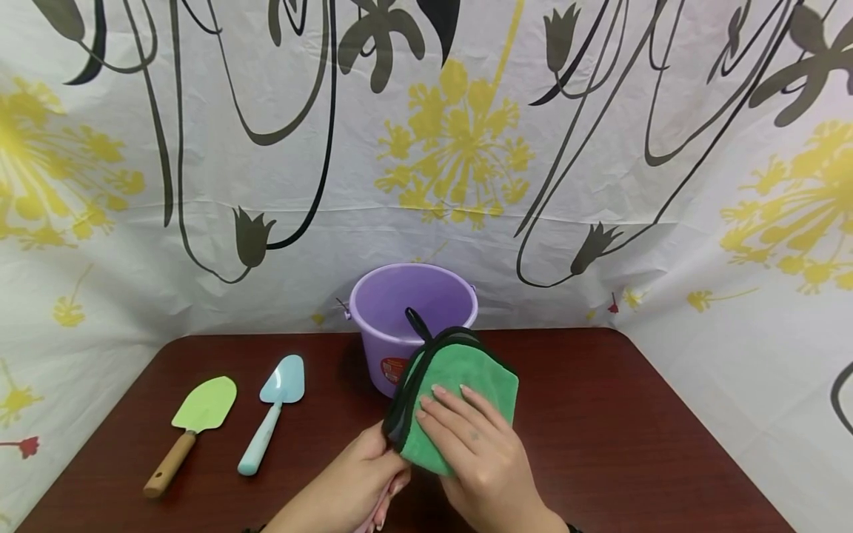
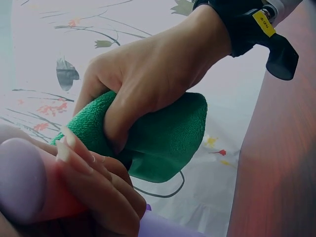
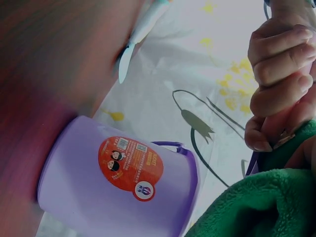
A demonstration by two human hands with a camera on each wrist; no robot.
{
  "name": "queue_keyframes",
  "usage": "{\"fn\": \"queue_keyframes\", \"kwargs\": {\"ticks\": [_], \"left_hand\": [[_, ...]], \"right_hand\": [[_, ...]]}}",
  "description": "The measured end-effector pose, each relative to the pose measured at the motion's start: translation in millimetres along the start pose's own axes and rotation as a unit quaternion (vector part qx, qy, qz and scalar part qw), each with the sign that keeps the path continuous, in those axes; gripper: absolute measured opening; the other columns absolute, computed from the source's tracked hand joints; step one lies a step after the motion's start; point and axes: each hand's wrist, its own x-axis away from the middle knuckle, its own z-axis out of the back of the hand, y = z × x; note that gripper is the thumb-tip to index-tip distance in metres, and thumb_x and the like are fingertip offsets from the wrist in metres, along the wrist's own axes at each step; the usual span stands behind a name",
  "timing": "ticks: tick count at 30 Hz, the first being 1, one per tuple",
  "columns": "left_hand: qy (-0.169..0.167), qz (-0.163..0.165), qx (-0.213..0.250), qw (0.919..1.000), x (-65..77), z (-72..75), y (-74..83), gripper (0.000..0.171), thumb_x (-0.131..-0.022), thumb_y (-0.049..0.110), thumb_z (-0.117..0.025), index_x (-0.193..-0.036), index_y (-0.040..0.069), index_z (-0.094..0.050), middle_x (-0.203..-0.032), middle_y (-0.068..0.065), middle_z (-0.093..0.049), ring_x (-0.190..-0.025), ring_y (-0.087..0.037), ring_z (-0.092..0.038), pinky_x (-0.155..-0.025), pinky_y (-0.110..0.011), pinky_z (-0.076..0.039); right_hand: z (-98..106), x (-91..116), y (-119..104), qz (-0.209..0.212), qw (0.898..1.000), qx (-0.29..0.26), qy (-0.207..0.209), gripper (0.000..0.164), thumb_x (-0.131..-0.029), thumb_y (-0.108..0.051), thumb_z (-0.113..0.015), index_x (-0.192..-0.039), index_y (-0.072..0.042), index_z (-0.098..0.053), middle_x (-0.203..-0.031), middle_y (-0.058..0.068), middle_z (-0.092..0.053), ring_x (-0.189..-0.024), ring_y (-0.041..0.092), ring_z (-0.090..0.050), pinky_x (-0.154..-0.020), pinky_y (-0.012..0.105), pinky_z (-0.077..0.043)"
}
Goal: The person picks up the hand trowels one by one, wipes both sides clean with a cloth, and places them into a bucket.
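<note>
The left hand (image 1: 353, 474) is curled firmly round a slim pink handle with a rounded lavender end (image 2: 22, 180), held above the near part of the dark reddish-brown wood-look worktop (image 1: 600, 429). The far end of the held implement is covered; its form cannot be confirmed. The right hand (image 1: 480, 444) pinches a folded green plush cloth with black edging (image 1: 476, 363), thumb on one face, fingers laid along the other. The cloth is off the surface and, in the head view, overlaps the front of the round purple plastic bucket (image 1: 376, 352), which stands at the middle of the far edge. Toward the left edge lie a lime-bladed trowel with a wooden handle (image 1: 206, 403) and, between it and the bucket, a pale blue trowel (image 1: 284, 381); neither is touched.

Assessment: wiping of the covered end appears to be the step in hand. The next move calls for a steady left grip and even cloth pressure along the covered part.
</note>
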Motion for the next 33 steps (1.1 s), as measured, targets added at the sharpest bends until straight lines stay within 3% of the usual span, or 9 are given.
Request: {"fn": "queue_keyframes", "kwargs": {"ticks": [11,17,22,28,33], "left_hand": [[0.001,0.007,-0.014,0.9999,0.9,0.2,-3.0,0.025,-0.106,0.022,-0.046,-0.09,0.003,-0.05,-0.063,0.002,-0.046,-0.038,-0.004,-0.042,-0.038,-0.022,-0.036],[0.011,0.014,-0.041,0.999,0.6,-2.5,-1.8,0.023,-0.105,0.024,-0.049,-0.09,0.006,-0.053,-0.063,0.002,-0.048,-0.041,-0.009,-0.043,-0.04,-0.023,-0.037],[0.014,0.011,-0.055,0.9983,-0.9,-3.4,-2.4,0.027,-0.103,0.022,-0.051,-0.085,0.002,-0.053,-0.061,0.002,-0.048,-0.041,-0.011,-0.043,-0.04,-0.023,-0.037],[0.01,0.014,-0.066,0.9977,-3.4,-3.1,-3.9,0.032,-0.103,0.022,-0.05,-0.076,0.005,-0.053,-0.057,0.001,-0.047,-0.039,-0.01,-0.044,-0.039,-0.024,-0.038],[0.01,-0.003,-0.073,0.9973,-3.7,-3.5,-4.8,0.022,-0.105,0.021,-0.048,-0.093,0.004,-0.053,-0.065,0.001,-0.049,-0.04,-0.01,-0.044,-0.038,-0.024,-0.04]], "right_hand": [[0.9,-3.2,-4.1,0.043,0.998,-0.038,-0.014,0.027,-0.097,-0.009,-0.05,-0.105,0.0,-0.075,-0.105,0.013,-0.077,-0.1,0.029,-0.074,-0.105,0.039,-0.05],[0.8,-1.9,-7.5,0.018,0.999,-0.017,-0.021,0.031,-0.096,-0.006,-0.046,-0.106,-0.001,-0.075,-0.108,0.012,-0.077,-0.101,0.028,-0.074,-0.11,0.037,-0.047],[-0.6,1.2,-8.2,0.001,0.999,0.011,-0.031,0.031,-0.097,-0.007,-0.046,-0.108,-0.004,-0.075,-0.11,0.01,-0.077,-0.103,0.026,-0.074,-0.101,0.04,-0.052],[-1.5,7.0,-8.5,-0.027,0.997,0.054,-0.054,0.035,-0.098,-0.009,-0.043,-0.112,-0.007,-0.075,-0.114,0.007,-0.076,-0.107,0.023,-0.074,-0.098,0.041,-0.053],[-1.4,7.5,-3.3,-0.046,0.994,0.085,-0.057,0.036,-0.1,-0.008,-0.042,-0.113,-0.007,-0.075,-0.113,0.005,-0.077,-0.107,0.023,-0.074,-0.096,0.044,-0.053]]}}
